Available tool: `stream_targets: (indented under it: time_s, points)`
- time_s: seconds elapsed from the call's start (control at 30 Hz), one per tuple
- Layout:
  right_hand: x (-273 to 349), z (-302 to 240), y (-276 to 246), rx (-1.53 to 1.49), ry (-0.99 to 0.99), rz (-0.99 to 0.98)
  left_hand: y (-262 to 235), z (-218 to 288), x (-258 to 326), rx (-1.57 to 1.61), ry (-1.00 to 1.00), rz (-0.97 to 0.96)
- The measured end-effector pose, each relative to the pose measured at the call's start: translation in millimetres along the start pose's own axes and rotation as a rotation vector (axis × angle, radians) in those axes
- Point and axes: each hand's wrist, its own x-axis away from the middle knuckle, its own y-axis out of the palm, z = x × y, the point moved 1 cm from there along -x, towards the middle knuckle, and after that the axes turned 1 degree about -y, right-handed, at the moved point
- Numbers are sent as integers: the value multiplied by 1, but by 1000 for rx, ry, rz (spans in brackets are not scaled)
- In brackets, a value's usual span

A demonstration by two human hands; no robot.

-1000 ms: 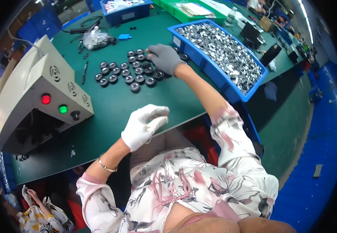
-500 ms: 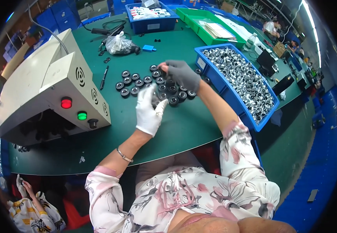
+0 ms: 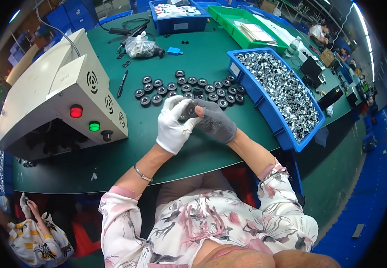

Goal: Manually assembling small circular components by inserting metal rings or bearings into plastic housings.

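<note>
Both hands meet over the green table in front of me, around one small black wheel (image 3: pixel 190 111) with a lighter centre. My left hand (image 3: pixel 172 129), in a white glove, closes its fingers and thumb on the wheel's left side. From the right, my right hand (image 3: pixel 217 122), in a grey glove with bare fingertips showing, grips the same wheel. The fingers partly cover it. Just beyond the hands, several more black wheels (image 3: pixel 172 86) with silvery centres lie flat in loose rows.
A beige machine (image 3: pixel 75 73) with red and green buttons stands at the left. To the right is a blue bin (image 3: pixel 307 144) full of small metal parts. Farther back are a pen (image 3: pixel 122 85), a plastic bag (image 3: pixel 139 47) and a green tray (image 3: pixel 229 32). Another person (image 3: pixel 39 236) sits lower left.
My right hand has come back from above the wheels, toward me, to meet the left. The left hand's fingers have closed in, and a wheel now sits between both hands.
</note>
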Motion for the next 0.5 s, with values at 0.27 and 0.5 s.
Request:
stream_targets:
  time_s: [0.27,0.5]
  points:
    - [4,9,1,-106,39,-10,0,-2,3,-82,102,-21]
    - [6,15,-6,115,-33,-7,-2,0,1,-2,70,-55]
